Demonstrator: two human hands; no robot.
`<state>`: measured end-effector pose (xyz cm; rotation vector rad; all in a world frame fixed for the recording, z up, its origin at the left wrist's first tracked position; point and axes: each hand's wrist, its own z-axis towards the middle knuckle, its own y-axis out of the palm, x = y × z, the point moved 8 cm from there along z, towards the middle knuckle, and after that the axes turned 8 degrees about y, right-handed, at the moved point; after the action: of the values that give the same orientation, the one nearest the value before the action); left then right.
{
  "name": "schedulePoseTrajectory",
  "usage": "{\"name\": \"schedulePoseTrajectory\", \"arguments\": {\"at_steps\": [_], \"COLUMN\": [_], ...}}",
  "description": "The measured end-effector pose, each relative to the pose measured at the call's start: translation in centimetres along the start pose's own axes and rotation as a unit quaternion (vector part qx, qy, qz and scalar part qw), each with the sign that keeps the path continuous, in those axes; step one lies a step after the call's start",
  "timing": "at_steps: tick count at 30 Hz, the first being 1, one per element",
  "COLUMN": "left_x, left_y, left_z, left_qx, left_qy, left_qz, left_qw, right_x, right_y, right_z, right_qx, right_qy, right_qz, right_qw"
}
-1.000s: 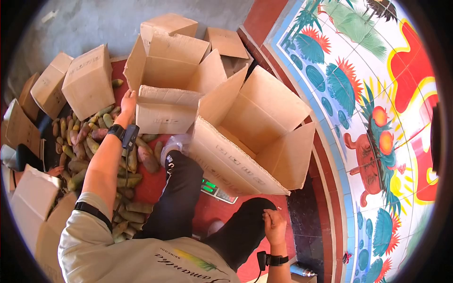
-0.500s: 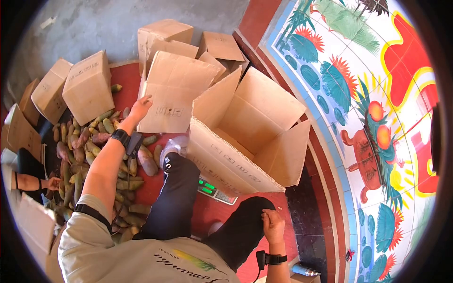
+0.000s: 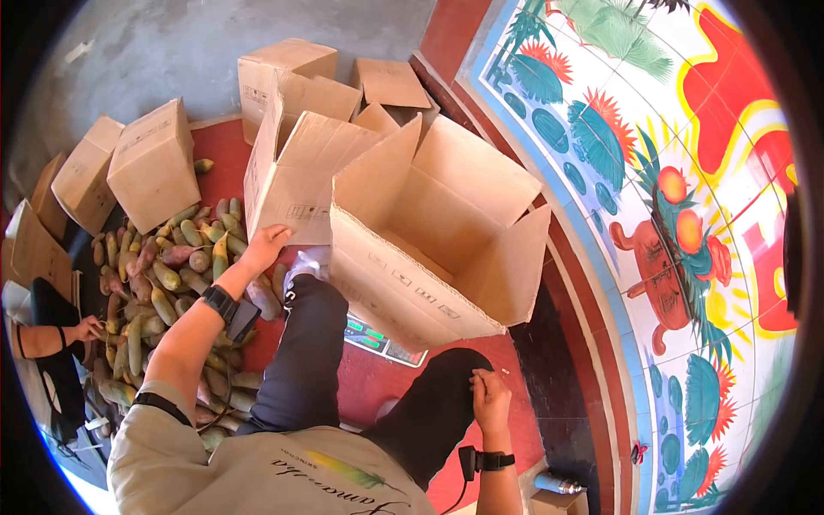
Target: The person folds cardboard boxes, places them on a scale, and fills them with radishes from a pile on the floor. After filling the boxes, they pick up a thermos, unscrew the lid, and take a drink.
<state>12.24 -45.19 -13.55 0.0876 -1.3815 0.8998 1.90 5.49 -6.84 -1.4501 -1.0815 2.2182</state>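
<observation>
My left hand (image 3: 268, 244) reaches forward, fingers stretched out at the lower edge of a cardboard box (image 3: 311, 184) with raised flaps. Whether it touches the cardboard is hard to tell. My right hand (image 3: 491, 400) rests by my right knee, fingers curled in, nothing visible in them. In front of me a large open cardboard box (image 3: 403, 266) stands tilted on a digital scale (image 3: 378, 342) with green lit displays; its visible inside is bare cardboard. Left of my left forearm lies a big pile of elongated green and reddish tubers or gourds (image 3: 163, 300).
More cardboard boxes (image 3: 154, 163) stand along the grey wall. Another person's hand (image 3: 87, 329) is at the pile's left side. A painted tile wall (image 3: 601, 206) borders the right. A blue spray can (image 3: 558, 486) lies at the lower right, on the red floor mat's (image 3: 506, 429) side.
My left hand has moved down from the flap's left edge to the box's lower edge. That box has turned and its side now shows. My right hand stays by the knee.
</observation>
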Motion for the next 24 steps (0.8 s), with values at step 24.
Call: {"name": "schedulePoseTrajectory", "arguments": {"at_steps": [24], "left_x": [7.0], "left_y": [0.3], "left_z": [-4.7], "left_qx": [0.030], "left_qy": [0.080], "left_qz": [0.028], "left_qw": [0.996], "right_x": [0.8], "right_y": [-0.1], "right_z": [-1.6], "right_qx": [0.082], "right_qy": [-0.030], "right_qz": [0.020], "right_qw": [0.996]}}
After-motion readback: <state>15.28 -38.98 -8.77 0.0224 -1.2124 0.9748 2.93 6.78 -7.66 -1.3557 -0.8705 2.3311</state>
